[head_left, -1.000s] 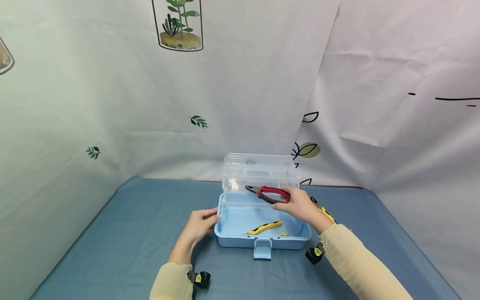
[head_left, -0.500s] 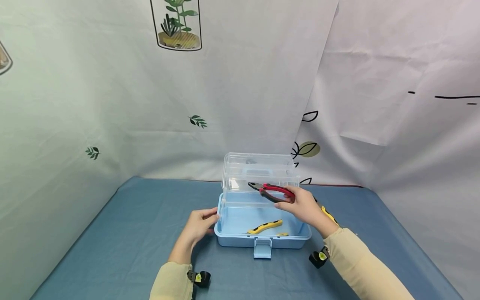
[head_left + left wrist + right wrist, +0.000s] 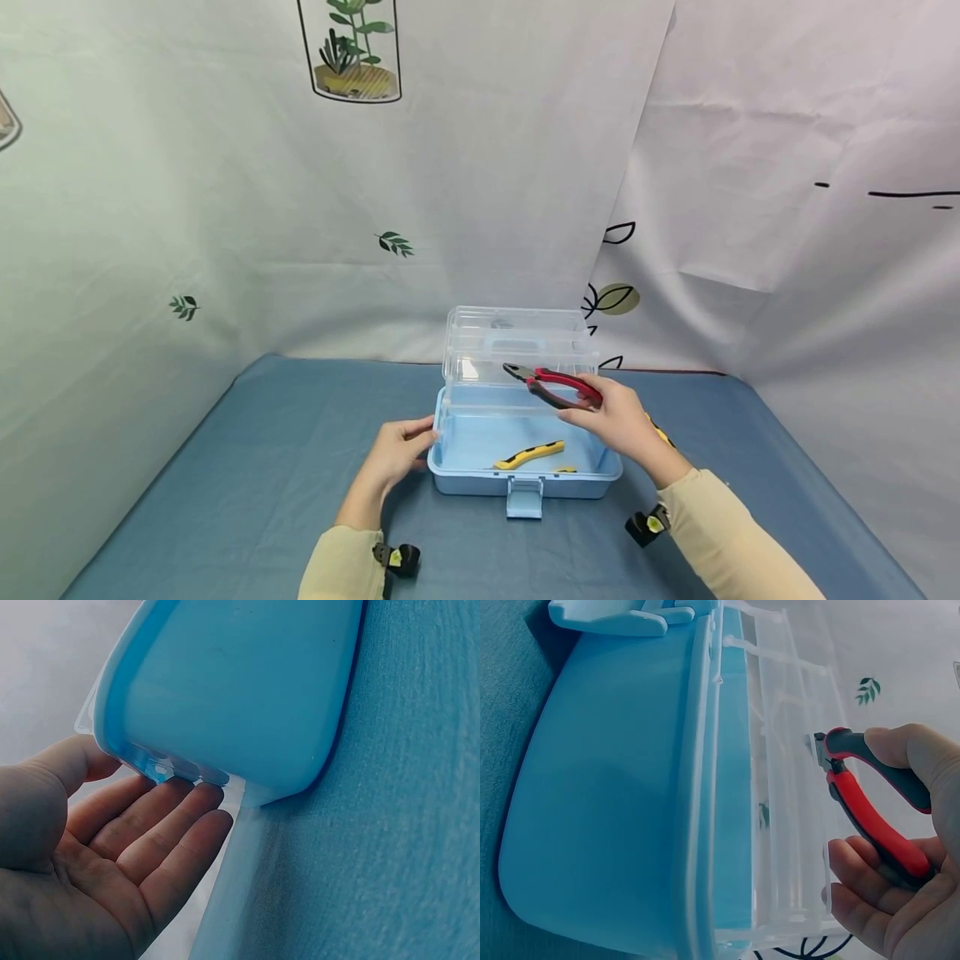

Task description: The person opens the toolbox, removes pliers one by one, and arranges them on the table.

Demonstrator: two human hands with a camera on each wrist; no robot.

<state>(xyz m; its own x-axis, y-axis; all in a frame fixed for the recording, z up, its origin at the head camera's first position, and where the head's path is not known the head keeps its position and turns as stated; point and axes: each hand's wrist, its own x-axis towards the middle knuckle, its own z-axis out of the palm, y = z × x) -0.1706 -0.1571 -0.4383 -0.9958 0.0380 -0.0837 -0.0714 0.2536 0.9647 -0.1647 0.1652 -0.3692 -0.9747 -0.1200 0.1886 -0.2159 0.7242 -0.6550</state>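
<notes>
My right hand grips red-and-black pliers by the handles, above the blue toolbox. The pliers' metal nose points left, in front of the raised clear lid. In the right wrist view, the pliers have their handles spread between thumb and fingers. My left hand rests at the toolbox's left end. In the left wrist view its thumb is at the rim, its loosely extended fingers beside the outer wall. A yellow-and-black handled tool lies inside the toolbox.
Another yellow piece shows just inside the front wall. Right of the toolbox, a yellow-and-black tool is mostly hidden behind my right forearm. The latch hangs down in front. Printed curtains rise behind the blue-covered table.
My right hand has drawn the pliers a little to the right, still over the toolbox. My left hand has stayed at the toolbox's left end.
</notes>
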